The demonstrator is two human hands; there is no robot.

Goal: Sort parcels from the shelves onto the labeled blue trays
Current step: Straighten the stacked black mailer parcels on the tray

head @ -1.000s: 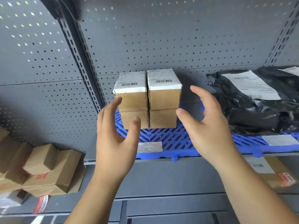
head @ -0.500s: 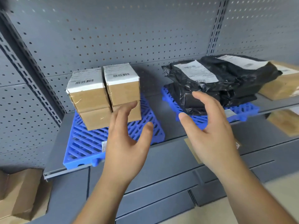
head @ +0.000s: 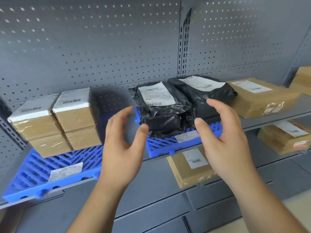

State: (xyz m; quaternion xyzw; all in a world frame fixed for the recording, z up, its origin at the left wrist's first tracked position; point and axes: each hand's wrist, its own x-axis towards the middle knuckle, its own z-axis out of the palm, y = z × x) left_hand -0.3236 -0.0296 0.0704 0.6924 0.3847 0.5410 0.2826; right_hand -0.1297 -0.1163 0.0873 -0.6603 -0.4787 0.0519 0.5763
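The left hand and right hand hover empty, fingers spread, before the crinkled black plastic mailer bags on a blue slatted plastic tray; the next parcel is probably best gripped from both sides, label upward.

There are two blue trays, each with one white label. Four small cardboard boxes are stacked two on two. Two black bags show. Four larger brown cartons are in view, two on each shelf level. Two hands are in view.
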